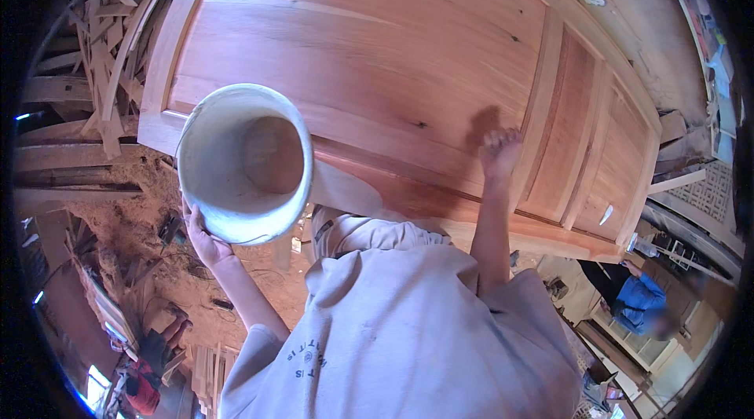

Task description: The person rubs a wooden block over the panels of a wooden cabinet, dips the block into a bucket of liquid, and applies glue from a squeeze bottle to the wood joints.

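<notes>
A white, deep bucket [194, 164] is tilted so that its open mouth faces me; its inside is stained and dusty. My left hand [206, 240] grips the bucket low on its left side, thumb and fingers against the wall. On the other side, my right hand [501, 153] is raised over a large reddish wooden panelled door [353, 58], its fingers curled closed. Whatever those fingers may hold is hidden. A shadow of the hand falls on the door beside it. The door lies in front of me, with one wide panel and narrower panels at the right.
Scrap wood strips [102, 58] are heaped at the far left, and sawdust [126, 207] covers the floor below. One person in blue [640, 297] is at the right, another in red [143, 391] at the lower left. A small white scrap [606, 214] lies on the door's right end.
</notes>
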`<state>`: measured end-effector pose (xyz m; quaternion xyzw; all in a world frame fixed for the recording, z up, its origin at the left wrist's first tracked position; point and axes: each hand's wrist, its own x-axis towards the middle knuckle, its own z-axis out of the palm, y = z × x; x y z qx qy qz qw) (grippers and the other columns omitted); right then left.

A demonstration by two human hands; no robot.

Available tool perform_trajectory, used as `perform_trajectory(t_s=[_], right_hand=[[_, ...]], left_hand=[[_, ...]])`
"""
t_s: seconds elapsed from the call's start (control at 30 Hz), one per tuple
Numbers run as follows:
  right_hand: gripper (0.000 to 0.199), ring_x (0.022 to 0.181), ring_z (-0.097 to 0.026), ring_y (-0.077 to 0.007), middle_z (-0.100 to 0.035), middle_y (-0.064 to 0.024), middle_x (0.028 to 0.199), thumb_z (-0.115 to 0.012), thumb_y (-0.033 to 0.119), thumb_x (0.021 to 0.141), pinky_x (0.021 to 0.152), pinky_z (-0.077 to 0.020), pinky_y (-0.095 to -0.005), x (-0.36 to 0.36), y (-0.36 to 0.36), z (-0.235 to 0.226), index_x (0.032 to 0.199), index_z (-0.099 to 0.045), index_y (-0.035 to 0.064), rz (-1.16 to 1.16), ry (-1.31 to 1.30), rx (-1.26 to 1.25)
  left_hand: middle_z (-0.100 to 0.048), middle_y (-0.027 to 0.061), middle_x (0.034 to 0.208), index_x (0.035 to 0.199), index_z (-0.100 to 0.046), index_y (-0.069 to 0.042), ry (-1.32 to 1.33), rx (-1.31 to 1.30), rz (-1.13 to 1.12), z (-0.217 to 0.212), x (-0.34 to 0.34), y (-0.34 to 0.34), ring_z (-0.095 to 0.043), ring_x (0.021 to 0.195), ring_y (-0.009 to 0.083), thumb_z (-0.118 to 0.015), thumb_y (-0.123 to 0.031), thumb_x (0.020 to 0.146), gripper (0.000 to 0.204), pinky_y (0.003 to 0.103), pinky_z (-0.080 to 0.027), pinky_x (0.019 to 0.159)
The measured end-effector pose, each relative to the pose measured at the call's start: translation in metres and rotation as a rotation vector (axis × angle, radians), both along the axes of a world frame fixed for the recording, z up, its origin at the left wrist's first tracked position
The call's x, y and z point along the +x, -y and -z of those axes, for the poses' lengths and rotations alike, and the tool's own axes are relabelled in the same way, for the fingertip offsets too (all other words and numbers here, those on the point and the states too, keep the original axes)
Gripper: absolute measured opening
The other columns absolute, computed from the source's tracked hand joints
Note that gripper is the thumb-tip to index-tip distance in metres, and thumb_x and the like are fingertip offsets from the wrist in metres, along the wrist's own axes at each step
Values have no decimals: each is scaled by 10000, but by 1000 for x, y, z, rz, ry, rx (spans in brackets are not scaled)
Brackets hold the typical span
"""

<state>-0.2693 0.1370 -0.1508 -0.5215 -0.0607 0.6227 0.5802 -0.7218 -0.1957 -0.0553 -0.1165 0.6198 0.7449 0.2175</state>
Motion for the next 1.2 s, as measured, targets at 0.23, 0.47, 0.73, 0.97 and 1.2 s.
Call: perform_trajectory(t_s=[0.23,0.47,0.73,0.97,1.2], right_hand=[[343,523,-319,-166,-308,2,576,-410,274,1000,522,-323,-326,-105,10,31,677,-402,159,-437,-324,132],[357,480,-277,-119,-304,21,554,-435,247,994,457,-266,-298,-115,9,41,655,-386,148,-504,-19,196],[363,483,-239,-116,-264,29,558,-481,187,975,456,-221,-293,-6,-95,51,644,-339,140,58,-531,191],[366,513,-252,-143,-239,19,583,-488,180,975,507,-258,-270,27,-230,51,648,-328,139,-46,-444,513],[326,542,-331,-183,-288,-12,600,-453,209,1002,613,-420,-350,-17,-280,45,694,-367,141,-70,-9,328]], left_hand=[[-552,126,1355,1385,-469,-5,-53,71,41,5,3,3,-531,1234,224,-504,-64,952,438,358,-401,1084],[-516,134,1390,1402,-451,-18,-74,29,39,5,5,1,-498,1267,243,-491,-63,951,454,378,-375,1105],[-458,166,1425,1449,-391,-43,9,-80,-51,-13,32,-13,-469,1284,302,-480,-119,946,517,415,-391,1096],[-473,148,1413,1432,-415,-28,-181,-196,-55,0,44,-14,-468,1278,298,-521,-185,922,545,433,-357,1107],[-444,164,1434,1433,-392,-2,-192,-232,-79,4,59,-24,-469,1284,309,-494,-170,941,530,446,-377,1097]])
